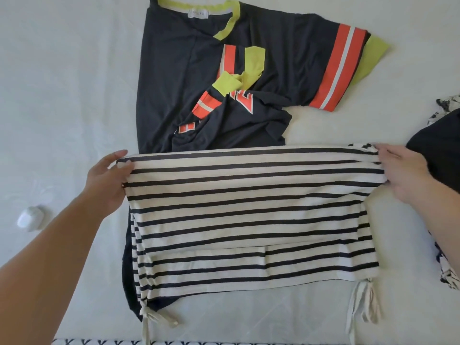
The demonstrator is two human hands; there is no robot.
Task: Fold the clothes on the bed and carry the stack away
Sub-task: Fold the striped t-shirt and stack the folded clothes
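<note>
Two hands hold the far edge of a striped top over a dark jersey on the bed.

The striped top lies flat on the white bed, its far part folded over, its near half covering the lower end of the dark jersey with orange stripes and lime trim. The left hand grips the top's far left corner, fingers closed over the fold with the cloth pinched between thumb and fingers. The right hand clamps the far right corner the same way, fingers curled onto the cloth edge. The top stretches taut between the two hands. Cloth ties hang at its near corners. A small white case sits on the bed to the left, well apart. More dark and patterned clothes lie at the right edge.
</note>
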